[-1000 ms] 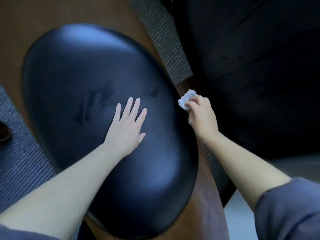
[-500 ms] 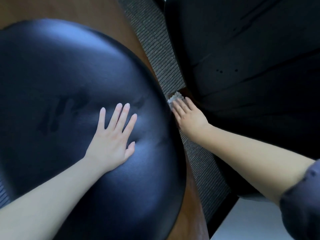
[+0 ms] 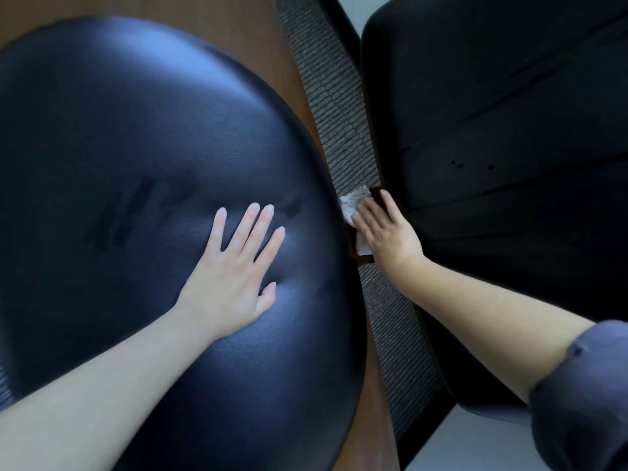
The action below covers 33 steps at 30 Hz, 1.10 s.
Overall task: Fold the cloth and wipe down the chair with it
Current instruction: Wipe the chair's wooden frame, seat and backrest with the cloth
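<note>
The chair (image 3: 136, 158), black-cushioned, fills the left side. The left hand (image 3: 234, 270) lies flat on it near its right edge, fingers straight and spread. The right hand (image 3: 387, 229) presses the small white cloth (image 3: 353, 202) against that edge, fingers straight.

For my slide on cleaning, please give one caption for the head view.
Left hand flat on the black seat; right hand presses a white cloth beside its edge.

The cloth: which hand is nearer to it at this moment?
Right. The right hand lies flat on the cloth, fingers straight, just beside the black seat. The left hand rests flat on that seat, apart from the cloth.
</note>
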Available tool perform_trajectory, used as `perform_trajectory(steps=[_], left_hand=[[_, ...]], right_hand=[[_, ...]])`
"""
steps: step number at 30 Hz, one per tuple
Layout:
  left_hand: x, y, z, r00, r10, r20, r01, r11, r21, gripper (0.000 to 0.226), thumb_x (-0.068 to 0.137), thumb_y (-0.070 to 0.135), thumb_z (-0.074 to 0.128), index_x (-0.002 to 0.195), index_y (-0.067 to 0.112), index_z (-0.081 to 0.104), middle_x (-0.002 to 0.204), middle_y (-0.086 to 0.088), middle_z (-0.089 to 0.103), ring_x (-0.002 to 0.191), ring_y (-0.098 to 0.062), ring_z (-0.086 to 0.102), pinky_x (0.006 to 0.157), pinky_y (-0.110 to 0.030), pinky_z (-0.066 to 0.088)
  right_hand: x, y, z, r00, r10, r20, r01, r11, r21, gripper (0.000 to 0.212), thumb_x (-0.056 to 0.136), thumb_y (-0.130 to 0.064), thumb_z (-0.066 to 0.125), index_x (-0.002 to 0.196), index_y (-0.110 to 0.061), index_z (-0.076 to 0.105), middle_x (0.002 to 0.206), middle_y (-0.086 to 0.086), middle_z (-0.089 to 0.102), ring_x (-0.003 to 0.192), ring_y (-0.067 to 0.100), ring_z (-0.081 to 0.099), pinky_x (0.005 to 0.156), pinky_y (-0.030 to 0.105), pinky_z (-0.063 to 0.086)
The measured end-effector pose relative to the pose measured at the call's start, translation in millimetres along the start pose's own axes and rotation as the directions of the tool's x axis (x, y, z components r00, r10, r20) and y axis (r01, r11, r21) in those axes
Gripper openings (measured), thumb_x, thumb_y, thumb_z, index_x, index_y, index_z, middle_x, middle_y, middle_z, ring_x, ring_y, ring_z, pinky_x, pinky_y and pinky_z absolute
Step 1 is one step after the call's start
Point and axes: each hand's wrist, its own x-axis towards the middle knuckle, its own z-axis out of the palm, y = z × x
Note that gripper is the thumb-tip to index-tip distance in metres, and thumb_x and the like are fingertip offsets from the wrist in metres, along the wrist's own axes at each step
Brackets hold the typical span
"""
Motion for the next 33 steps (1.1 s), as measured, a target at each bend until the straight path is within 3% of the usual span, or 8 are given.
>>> perform_trajectory(steps=[6, 10, 13, 17, 22, 26, 33], left_hand=[[0.4, -0.6, 0.2, 1.000, 0.000, -0.004, 0.000, 1.000, 0.000, 0.075, 0.090, 0.047, 0.027, 0.152, 0.005, 0.031, 0.162, -0.024, 0.007, 0.150, -0.038, 0.009, 0.116, -0.066, 0.010], [0.9, 0.2, -0.5, 1.000, -0.005, 0.008, 0.005, 1.000, 0.010, 0.076, 0.090, 0.048, 0.026, 0.152, 0.005, 0.030, 0.162, -0.024, 0.006, 0.150, -0.038, 0.008, 0.116, -0.066, 0.010], [1.4, -0.1, -0.8, 1.000, -0.003, 0.012, 0.003, 1.000, 0.008, 0.076, 0.090, 0.048, 0.026, 0.152, 0.005, 0.030, 0.162, -0.024, 0.005, 0.150, -0.038, 0.009, 0.116, -0.066, 0.010], [1.1, -0.1, -0.8, 1.000, -0.003, 0.003, 0.003, 1.000, -0.001, 0.076, 0.090, 0.048, 0.028, 0.152, 0.005, 0.031, 0.162, -0.024, 0.006, 0.150, -0.038, 0.009, 0.116, -0.066, 0.010], [0.9, -0.1, 1.0, 1.000, -0.005, 0.001, 0.005, 1.000, 0.003, 0.076, 0.089, 0.048, 0.032, 0.152, 0.005, 0.031, 0.162, -0.024, 0.006, 0.151, -0.037, 0.008, 0.116, -0.066, 0.009], [1.2, -1.0, 0.1, 1.000, -0.002, 0.009, 0.002, 1.000, -0.003, 0.076, 0.089, 0.048, 0.031, 0.152, 0.005, 0.031, 0.162, -0.024, 0.005, 0.151, -0.037, 0.007, 0.116, -0.066, 0.009], [1.3, -1.3, 1.6, 1.000, 0.000, 0.008, 0.000, 1.000, -0.004, 0.076, 0.089, 0.048, 0.033, 0.152, 0.006, 0.032, 0.162, -0.024, 0.007, 0.150, -0.037, 0.010, 0.116, -0.066, 0.009]], right_hand=[[-15.4, -26.4, 8.4, 0.998, 0.002, -0.059, 0.012, 0.968, 0.251, 0.059, 0.102, -0.027, 0.008, 0.147, 0.007, -0.010, 0.157, 0.025, -0.009, 0.146, 0.037, -0.008, 0.117, 0.053, -0.009], [1.1, -23.9, 5.4, 0.998, 0.058, -0.018, -0.039, 0.843, 0.536, 0.057, 0.102, -0.021, 0.014, 0.149, 0.005, -0.005, 0.158, 0.024, 0.002, 0.147, 0.036, 0.004, 0.120, 0.046, 0.002], [3.1, -30.5, 0.1, 0.994, 0.094, 0.050, -0.105, 0.774, 0.624, 0.057, 0.096, -0.013, 0.007, 0.148, 0.006, -0.007, 0.158, 0.023, 0.002, 0.147, 0.035, 0.003, 0.119, 0.045, 0.004], [-13.3, -47.0, 0.8, 0.989, 0.112, 0.097, -0.148, 0.802, 0.579, 0.056, 0.098, -0.014, 0.009, 0.147, 0.009, -0.006, 0.157, 0.026, 0.000, 0.146, 0.038, 0.000, 0.119, 0.047, -0.004], [14.6, -22.4, -8.9, 0.980, 0.195, 0.043, -0.198, 0.917, 0.347, 0.059, 0.097, -0.022, 0.006, 0.148, 0.006, -0.006, 0.159, 0.021, -0.002, 0.147, 0.035, -0.005, 0.115, 0.050, -0.014], [-12.9, -31.6, -11.7, 0.991, 0.054, 0.119, -0.069, 0.989, 0.130, 0.063, 0.102, -0.033, 0.011, 0.144, 0.010, -0.008, 0.157, 0.025, -0.004, 0.146, 0.040, -0.008, 0.112, 0.058, -0.017], [7.2, -18.2, -8.2, 0.986, 0.168, 0.017, -0.167, 0.964, 0.209, 0.065, 0.101, -0.034, 0.011, 0.144, 0.010, -0.009, 0.158, 0.022, -0.001, 0.147, 0.036, -0.005, 0.112, 0.053, -0.018]])
